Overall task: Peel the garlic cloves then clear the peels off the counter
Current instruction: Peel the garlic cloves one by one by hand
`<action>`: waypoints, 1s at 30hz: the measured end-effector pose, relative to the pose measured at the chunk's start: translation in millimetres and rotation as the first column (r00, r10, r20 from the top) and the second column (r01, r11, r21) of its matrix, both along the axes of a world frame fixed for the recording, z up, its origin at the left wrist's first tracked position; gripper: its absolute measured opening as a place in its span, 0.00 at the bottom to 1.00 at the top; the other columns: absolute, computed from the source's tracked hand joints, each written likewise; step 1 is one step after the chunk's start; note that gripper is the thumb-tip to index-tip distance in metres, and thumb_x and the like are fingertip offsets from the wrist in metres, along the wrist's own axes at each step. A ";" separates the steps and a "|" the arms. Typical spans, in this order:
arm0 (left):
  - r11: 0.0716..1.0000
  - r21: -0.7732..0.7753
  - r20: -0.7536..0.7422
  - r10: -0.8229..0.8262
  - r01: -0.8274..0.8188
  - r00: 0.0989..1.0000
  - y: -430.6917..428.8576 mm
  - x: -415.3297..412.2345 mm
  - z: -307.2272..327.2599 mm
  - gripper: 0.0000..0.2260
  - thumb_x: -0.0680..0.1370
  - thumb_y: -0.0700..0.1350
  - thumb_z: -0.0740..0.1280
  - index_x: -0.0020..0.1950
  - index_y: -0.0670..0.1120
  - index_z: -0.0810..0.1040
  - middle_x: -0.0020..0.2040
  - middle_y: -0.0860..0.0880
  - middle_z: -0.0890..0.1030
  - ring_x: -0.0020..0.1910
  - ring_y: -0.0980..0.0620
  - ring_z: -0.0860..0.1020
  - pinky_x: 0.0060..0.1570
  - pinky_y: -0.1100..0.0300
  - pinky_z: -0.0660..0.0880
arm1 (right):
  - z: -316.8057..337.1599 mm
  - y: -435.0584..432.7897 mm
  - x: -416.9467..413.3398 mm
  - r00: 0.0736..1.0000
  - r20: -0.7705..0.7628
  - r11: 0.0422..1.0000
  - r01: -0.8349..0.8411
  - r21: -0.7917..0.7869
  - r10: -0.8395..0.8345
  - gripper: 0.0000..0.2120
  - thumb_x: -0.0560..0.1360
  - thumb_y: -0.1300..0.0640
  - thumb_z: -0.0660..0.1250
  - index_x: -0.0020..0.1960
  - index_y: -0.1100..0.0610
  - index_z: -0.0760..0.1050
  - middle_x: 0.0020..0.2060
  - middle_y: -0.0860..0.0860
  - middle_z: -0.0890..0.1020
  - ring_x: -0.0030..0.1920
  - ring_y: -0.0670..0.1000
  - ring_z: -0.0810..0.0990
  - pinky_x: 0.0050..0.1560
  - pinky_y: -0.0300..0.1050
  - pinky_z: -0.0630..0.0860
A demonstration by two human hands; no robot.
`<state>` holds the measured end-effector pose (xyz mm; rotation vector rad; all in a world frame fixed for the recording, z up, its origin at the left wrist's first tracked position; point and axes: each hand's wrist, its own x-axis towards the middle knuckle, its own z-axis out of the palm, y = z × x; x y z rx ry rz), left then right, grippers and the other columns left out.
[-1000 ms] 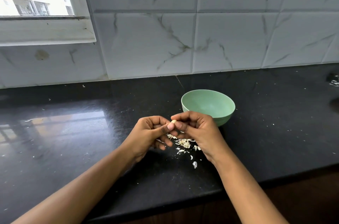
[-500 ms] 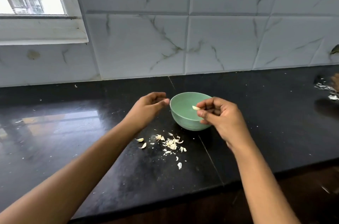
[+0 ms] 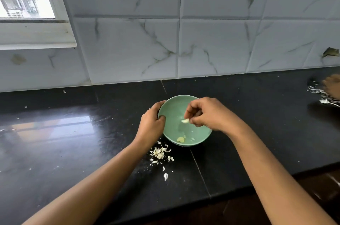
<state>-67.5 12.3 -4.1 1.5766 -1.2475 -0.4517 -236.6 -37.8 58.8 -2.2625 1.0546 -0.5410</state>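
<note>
A pale green bowl [image 3: 172, 108] stands on the black counter [image 3: 73, 151]. My left hand [image 3: 151, 126] grips its left rim, thumb inside and fingers curled round the outside. Over the bowl, my right hand [image 3: 209, 114] has its fingers curled, with a peeled garlic clove [image 3: 185, 120] at their tips. It looks pinched, though blur makes this uncertain. Another peeled clove [image 3: 180, 139] lies at the bowl's near inside. A small heap of white garlic peels [image 3: 160, 153] lies on the counter just in front of the bowl.
Marble-look tiles [image 3: 211, 46] form the wall behind the counter, and a window [image 3: 27, 3] sits at the upper left. At the far right edge, another person's blurred hand [image 3: 333, 88] is beside a second patch of peels [image 3: 320, 95]. The counter's front edge [image 3: 184, 204] runs below.
My left hand went from beside the bowl to gripping its rim. My right hand carried the clove from the bowl's edge to over its middle. The camera has come closer.
</note>
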 end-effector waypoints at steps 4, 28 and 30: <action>1.000 -0.023 0.015 0.010 -0.009 1.000 3.4 -2.6 -0.9 0.25 0.72 0.31 0.57 0.63 0.53 0.75 0.47 0.60 0.79 0.45 0.67 0.76 0.36 0.77 0.69 | -1.9 2.5 5.7 0.992 -0.126 0.992 -0.011 -0.127 -0.005 0.13 0.71 0.70 0.66 0.45 0.53 0.81 0.43 0.46 0.83 0.37 0.39 0.78 0.40 0.27 0.74; 0.925 0.353 0.431 -0.297 0.144 0.852 87.8 126.1 3.1 0.14 0.75 0.42 0.70 0.61 0.51 0.79 0.51 0.59 0.81 0.47 0.66 0.78 0.47 0.77 0.69 | -64.4 74.5 95.1 0.967 -0.025 0.938 -0.251 -0.240 0.253 0.08 0.75 0.60 0.67 0.52 0.54 0.81 0.46 0.51 0.81 0.47 0.50 0.79 0.46 0.42 0.70; 0.941 0.325 0.466 -0.246 0.094 0.850 92.8 130.4 -5.1 0.12 0.75 0.43 0.71 0.58 0.52 0.80 0.47 0.61 0.81 0.42 0.69 0.77 0.42 0.78 0.69 | -63.1 74.2 114.0 0.968 -0.096 0.933 -0.251 -0.260 0.233 0.09 0.75 0.58 0.66 0.53 0.52 0.81 0.48 0.51 0.80 0.50 0.52 0.78 0.47 0.43 0.71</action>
